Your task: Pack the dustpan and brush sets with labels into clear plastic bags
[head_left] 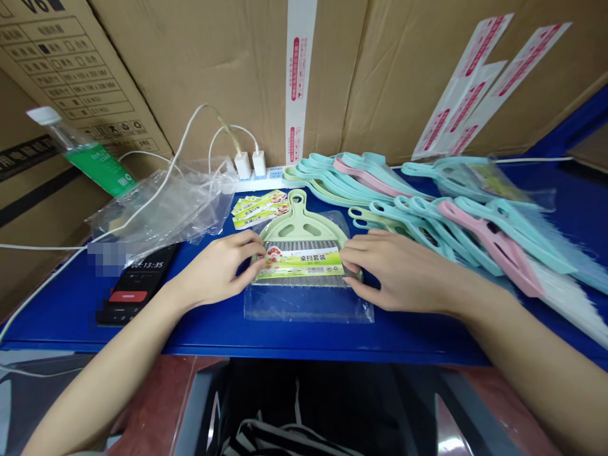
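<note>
A pale green dustpan (304,221) lies flat on the blue table inside a clear plastic bag (308,307). A grey-bristled brush (304,280) rests on it, with a printed label card (311,261) across the bristles. My left hand (223,266) grips the left side of the set by the card's end, thumb and fingers curled. On the opposite side my right hand (380,269) grips the right edge in the same way. How much of the bag or card lies between the fingertips is partly hidden.
Spare label cards (259,209) lie behind the set. Blue, green and pink dustpans (332,174) and brushes (494,244) are piled to the right. At left are loose plastic bags (175,199), a phone (137,285), a bottle (97,164), cables and a power strip (256,183).
</note>
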Available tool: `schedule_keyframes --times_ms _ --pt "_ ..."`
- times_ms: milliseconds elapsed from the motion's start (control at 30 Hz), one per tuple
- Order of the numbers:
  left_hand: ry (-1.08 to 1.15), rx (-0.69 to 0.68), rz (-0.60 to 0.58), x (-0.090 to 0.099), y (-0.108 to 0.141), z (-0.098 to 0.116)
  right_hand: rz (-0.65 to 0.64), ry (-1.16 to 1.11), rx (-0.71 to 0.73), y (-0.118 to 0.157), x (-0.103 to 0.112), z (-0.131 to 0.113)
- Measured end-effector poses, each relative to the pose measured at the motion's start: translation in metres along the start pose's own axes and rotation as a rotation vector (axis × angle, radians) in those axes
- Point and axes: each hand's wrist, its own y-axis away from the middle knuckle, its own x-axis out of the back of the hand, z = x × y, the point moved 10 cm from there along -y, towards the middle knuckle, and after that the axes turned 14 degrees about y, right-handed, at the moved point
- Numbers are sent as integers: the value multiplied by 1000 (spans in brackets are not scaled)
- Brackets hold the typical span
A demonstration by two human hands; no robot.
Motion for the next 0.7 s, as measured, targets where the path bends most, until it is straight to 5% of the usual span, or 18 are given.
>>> schedule_keyframes --times_ms 367,700 --pt "8 -226 -59 -13 5 28 63 56 40 0 7 -15" --pt "-51 -221 -45 -17 5 31 51 38 26 3 7 -10"
